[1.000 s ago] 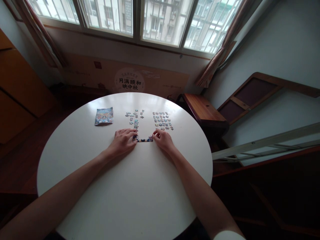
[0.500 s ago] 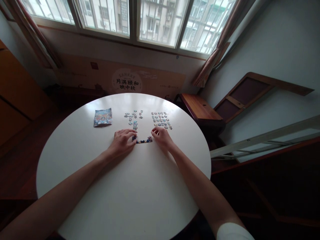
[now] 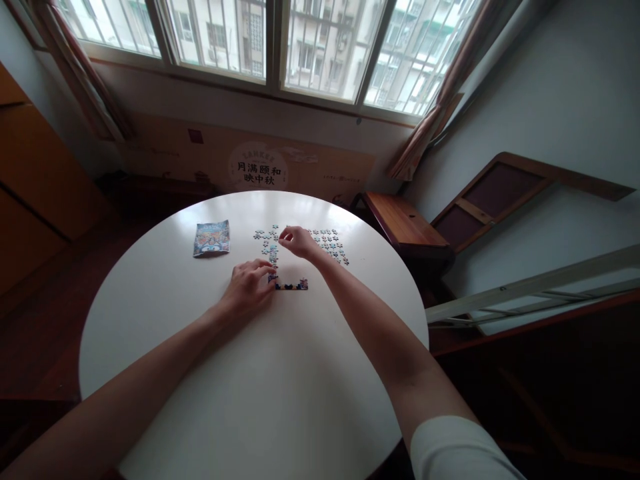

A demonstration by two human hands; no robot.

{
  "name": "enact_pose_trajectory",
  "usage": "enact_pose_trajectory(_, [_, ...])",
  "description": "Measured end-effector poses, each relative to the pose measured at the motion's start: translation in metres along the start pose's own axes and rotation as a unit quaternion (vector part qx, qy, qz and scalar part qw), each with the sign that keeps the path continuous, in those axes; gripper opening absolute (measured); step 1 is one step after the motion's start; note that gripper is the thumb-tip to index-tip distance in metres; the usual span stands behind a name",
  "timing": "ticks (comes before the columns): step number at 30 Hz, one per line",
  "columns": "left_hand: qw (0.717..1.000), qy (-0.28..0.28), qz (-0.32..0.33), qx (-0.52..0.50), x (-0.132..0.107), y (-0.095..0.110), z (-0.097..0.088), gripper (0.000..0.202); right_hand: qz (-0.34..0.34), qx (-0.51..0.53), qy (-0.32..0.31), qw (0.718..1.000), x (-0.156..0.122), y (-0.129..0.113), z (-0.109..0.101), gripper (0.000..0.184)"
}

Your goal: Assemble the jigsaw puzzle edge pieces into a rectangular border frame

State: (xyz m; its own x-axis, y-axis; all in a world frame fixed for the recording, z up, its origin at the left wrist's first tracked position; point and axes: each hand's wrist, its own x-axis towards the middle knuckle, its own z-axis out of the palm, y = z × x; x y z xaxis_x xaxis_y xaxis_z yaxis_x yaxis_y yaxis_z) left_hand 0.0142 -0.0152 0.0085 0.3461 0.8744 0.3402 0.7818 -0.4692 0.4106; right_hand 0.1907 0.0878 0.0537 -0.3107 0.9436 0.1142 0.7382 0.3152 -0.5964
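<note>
A joined strip of jigsaw pieces (image 3: 291,285) lies on the round white table (image 3: 250,373), with a short column of pieces (image 3: 273,255) rising from its left end. My left hand (image 3: 249,287) rests flat beside that corner, fingertips touching it. My right hand (image 3: 296,241) hovers further back over the loose pieces (image 3: 265,235), its fingers drawn together in a pinch; what they hold is too small to make out. More loose pieces (image 3: 333,243) lie spread to its right.
A small printed puzzle picture (image 3: 211,238) lies at the back left of the table. Beyond the table stand a wooden bench (image 3: 403,223) and a cardboard panel with printed characters (image 3: 255,167) under the window. A wooden cabinet (image 3: 35,180) is on the left.
My right hand has left the strip's right end and reached back and left over the loose pieces. My left hand has stayed at the corner.
</note>
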Motion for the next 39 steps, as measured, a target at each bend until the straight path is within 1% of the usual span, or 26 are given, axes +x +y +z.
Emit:
enact_pose_trajectory(3, [1.000,0.007,-0.019,0.016,0.000,0.001,-0.001,0.025,0.004,-0.001,-0.014,1.000,0.006,-0.004,0.005,0.016])
enact_pose_trajectory(6, [0.998,0.011,-0.046,0.035,0.001,0.000,-0.001,0.026,-0.008,-0.004,-0.033,0.999,0.008,-0.005,0.009,0.015])
enact_pose_trajectory(9, [0.997,0.010,-0.059,0.049,0.002,-0.002,0.002,0.030,-0.018,-0.009,-0.040,0.999,0.011,-0.007,0.013,0.014])
enact_pose_trajectory(14, [0.996,-0.003,-0.055,0.076,0.003,-0.007,0.009,0.041,0.017,-0.046,-0.041,0.998,0.024,-0.013,0.021,0.015])
enact_pose_trajectory(18, [0.995,-0.023,-0.060,0.078,0.002,-0.010,0.010,0.037,0.060,-0.081,-0.050,0.994,0.034,-0.020,0.028,0.018])
enact_pose_trajectory(22, [0.995,-0.032,-0.058,0.071,0.002,-0.009,0.008,0.035,0.089,-0.099,-0.053,0.990,0.038,-0.025,0.032,0.016])
enact_pose_trajectory(26, [0.996,-0.022,-0.056,0.072,0.002,-0.006,0.007,0.035,0.099,-0.104,-0.060,0.988,0.040,-0.025,0.035,0.015])
enact_pose_trajectory(32, [0.996,-0.011,-0.065,0.064,0.002,-0.004,0.005,0.028,0.117,-0.111,-0.069,0.984,0.045,-0.024,0.037,0.017])
enact_pose_trajectory(35, [0.996,0.004,-0.067,0.062,0.002,-0.005,0.006,0.027,0.117,-0.116,-0.069,0.984,0.049,-0.022,0.037,0.017])
enact_pose_trajectory(39, [0.996,0.009,-0.066,0.058,0.002,-0.006,0.007,0.026,0.111,-0.107,-0.066,0.986,0.050,-0.020,0.039,0.016])
